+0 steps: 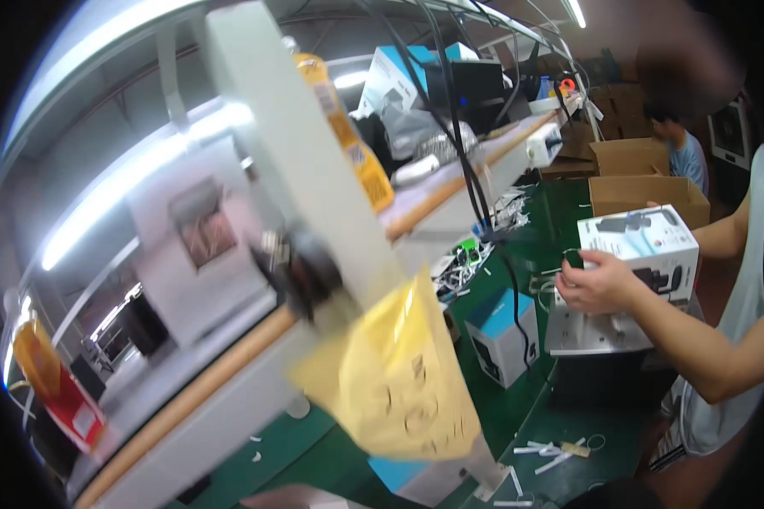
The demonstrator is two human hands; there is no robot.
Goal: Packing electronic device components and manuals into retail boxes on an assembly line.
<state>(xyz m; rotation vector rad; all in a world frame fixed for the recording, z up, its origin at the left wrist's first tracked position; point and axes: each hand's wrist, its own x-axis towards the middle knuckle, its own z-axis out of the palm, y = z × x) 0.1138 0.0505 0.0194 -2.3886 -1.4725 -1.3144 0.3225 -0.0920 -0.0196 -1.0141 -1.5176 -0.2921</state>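
Observation:
At the lower edge, a blurred skin-toned shape appears to be part of my left hand; its fingers cannot be made out. Nearest to it is a white and blue box, partly covered by a hanging yellow plastic bag with dark handwriting. My right hand is not in view. On the right, a co-worker's hand rests against a white product box, which sits over a metal-topped device. The co-worker's other hand is mostly hidden behind that box.
Another blue and white box stands on the green table, with paper strips scattered nearby. A white post and a shelf with a wooden edge cross the left. Black cables hang down. Open cartons and another person are behind.

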